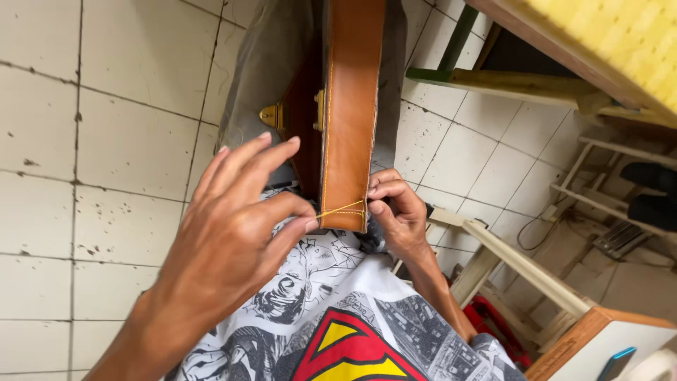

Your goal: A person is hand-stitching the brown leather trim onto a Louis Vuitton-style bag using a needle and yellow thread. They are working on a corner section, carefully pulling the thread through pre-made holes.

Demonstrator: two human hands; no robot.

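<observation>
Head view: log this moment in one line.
left hand: pinching yellow thread | right hand: gripping brown leather piece | piece: upright on lap

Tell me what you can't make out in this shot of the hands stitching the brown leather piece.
- Head view: the leather piece is cut off by the top edge.
- Any needle is too small to see; the left hand pinches only yellow thread.
- The right hand has its fingertips tucked behind the leather edge.
- The brass clasp is partly covered by the leather.
- The lap is hidden under the printed shirt.
</observation>
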